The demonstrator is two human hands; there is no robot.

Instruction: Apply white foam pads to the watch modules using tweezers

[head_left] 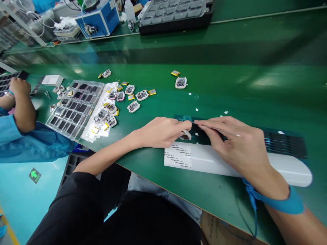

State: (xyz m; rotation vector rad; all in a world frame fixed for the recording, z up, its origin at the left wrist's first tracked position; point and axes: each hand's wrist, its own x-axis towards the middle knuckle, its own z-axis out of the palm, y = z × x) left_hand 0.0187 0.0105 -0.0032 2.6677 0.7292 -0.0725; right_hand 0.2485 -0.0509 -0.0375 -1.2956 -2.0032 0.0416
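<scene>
My left hand is closed on a small white device housing with a circuit board inside; its fingers hide most of it. In my right hand is a slim metal pair of tweezers, pinched between thumb and fingers. The tips point left at the fingertips of my left hand, and what they touch is too small to tell. Under both hands lies a glossy white backing strip with printed adhesive paper at its left end. A dark sheet with black strips extends behind the right hand.
Several open housings with yellow batteries lie left, some on printed paper. Beyond them is a clear compartment tray. A co-worker's arm rests far left. A blue box and black tray stand behind. A blue wrist strap trails a cord.
</scene>
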